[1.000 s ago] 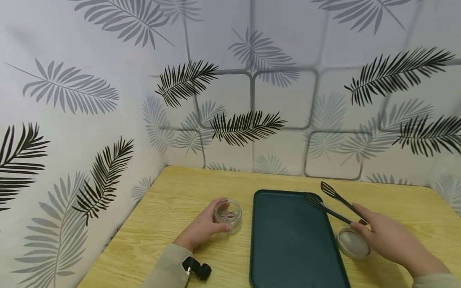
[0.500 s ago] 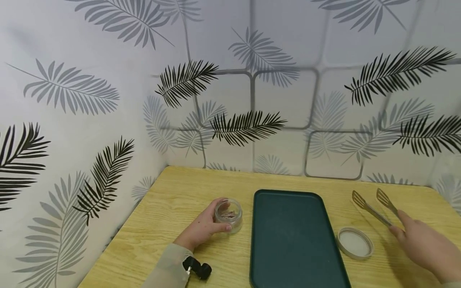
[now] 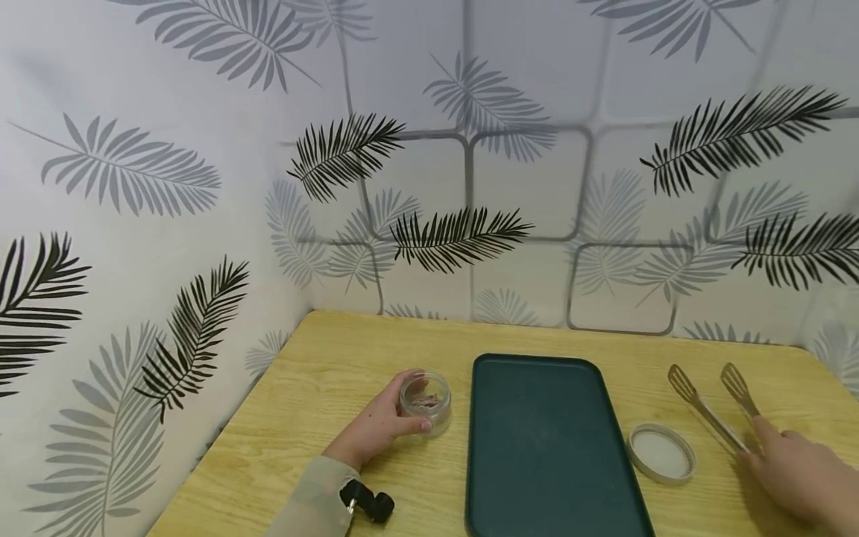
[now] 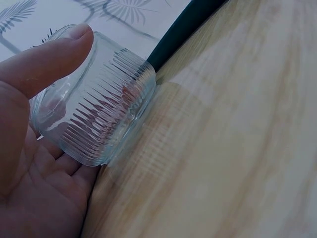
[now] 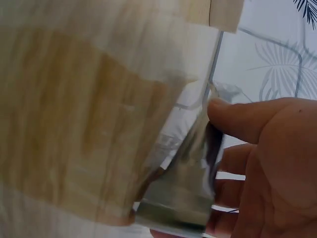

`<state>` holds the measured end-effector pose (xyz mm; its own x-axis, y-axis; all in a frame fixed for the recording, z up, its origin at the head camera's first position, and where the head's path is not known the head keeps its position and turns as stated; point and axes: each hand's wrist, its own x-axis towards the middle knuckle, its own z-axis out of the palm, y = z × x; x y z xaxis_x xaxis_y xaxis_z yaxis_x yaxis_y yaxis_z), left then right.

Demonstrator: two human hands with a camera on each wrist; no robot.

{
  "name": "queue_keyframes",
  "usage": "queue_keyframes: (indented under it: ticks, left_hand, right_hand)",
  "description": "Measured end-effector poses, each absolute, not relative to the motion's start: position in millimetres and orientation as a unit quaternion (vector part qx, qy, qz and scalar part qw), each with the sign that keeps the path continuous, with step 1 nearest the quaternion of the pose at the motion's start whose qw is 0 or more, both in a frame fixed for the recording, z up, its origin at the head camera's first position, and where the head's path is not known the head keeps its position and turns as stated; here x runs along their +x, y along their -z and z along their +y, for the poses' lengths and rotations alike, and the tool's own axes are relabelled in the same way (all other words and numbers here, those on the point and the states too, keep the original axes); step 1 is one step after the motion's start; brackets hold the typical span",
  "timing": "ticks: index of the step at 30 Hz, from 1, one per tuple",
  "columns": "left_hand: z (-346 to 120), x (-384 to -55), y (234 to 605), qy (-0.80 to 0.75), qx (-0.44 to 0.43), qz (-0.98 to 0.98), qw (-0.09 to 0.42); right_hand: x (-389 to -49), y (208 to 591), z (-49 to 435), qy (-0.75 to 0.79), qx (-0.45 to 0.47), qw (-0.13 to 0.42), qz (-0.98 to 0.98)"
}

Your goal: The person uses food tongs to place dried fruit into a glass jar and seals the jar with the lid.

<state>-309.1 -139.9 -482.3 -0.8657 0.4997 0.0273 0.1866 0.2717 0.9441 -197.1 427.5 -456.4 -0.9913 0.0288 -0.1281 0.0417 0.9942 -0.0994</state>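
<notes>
In the head view my left hand (image 3: 376, 426) holds a small clear glass jar (image 3: 438, 419) left of the tray. The jar has no lid on, and some pinkish-brown bits lie inside. Up close in the left wrist view, the ribbed glass jar (image 4: 101, 101) stands upright on the table, thumb on one side and fingers beyond. On the right, my right hand (image 3: 798, 471) grips metal tongs (image 3: 718, 425) with slotted heads spread apart and nothing between them. The right wrist view shows the tongs' wide metal end (image 5: 178, 198) against thumb and fingers.
A dark green rectangular tray (image 3: 550, 447) lies mid-table. Just right of it sits a round pale lid (image 3: 661, 453). The yellow wood-grain table (image 3: 335, 358) meets a leaf-patterned wall (image 3: 429, 171) at the back. A black device (image 3: 367, 501) is on my left wrist.
My right hand has carried the tongs rightward from above the tray and lid, then lowered them toward the table's right side. The left hand and jar have stayed put.
</notes>
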Motion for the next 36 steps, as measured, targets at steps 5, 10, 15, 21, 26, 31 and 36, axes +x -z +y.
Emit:
queue_keyframes:
  ticks: [5, 10, 15, 21, 26, 31, 36]
  left_hand:
    - [-142.1, -307.6, 484.0, -0.566, 0.219, 0.782, 0.14]
    - [-145.0, -308.7, 485.9, -0.565, 0.213, 0.784, 0.141]
    - [-147.0, -308.3, 486.2, -0.565, 0.211, 0.785, 0.14]
    - [-144.6, -309.2, 486.5, -0.567, 0.214, 0.782, 0.145]
    - [-141.0, -311.3, 484.8, -0.56, 0.218, 0.786, 0.146]
    - [-141.2, -311.6, 483.2, -0.56, 0.22, 0.786, 0.141]
    - [-141.0, -310.4, 483.5, -0.57, 0.224, 0.777, 0.145]
  right_hand:
    - [-199.4, 452.0, 418.3, 0.049, 0.022, 0.046, 0.997]
    - [-204.2, 440.0, 401.3, 0.166, -0.053, 0.053, 0.983]
    - [-208.6, 441.7, 388.0, 0.296, -0.076, 0.145, 0.941]
    - [-211.8, 454.0, 385.2, 0.335, -0.078, 0.186, 0.92]
    - [-216.2, 458.6, 385.6, 0.307, -0.093, 0.161, 0.933]
    - [-220.5, 459.7, 379.9, 0.308, -0.088, 0.16, 0.934]
    - [-219.8, 457.0, 382.7, 0.33, -0.093, 0.158, 0.926]
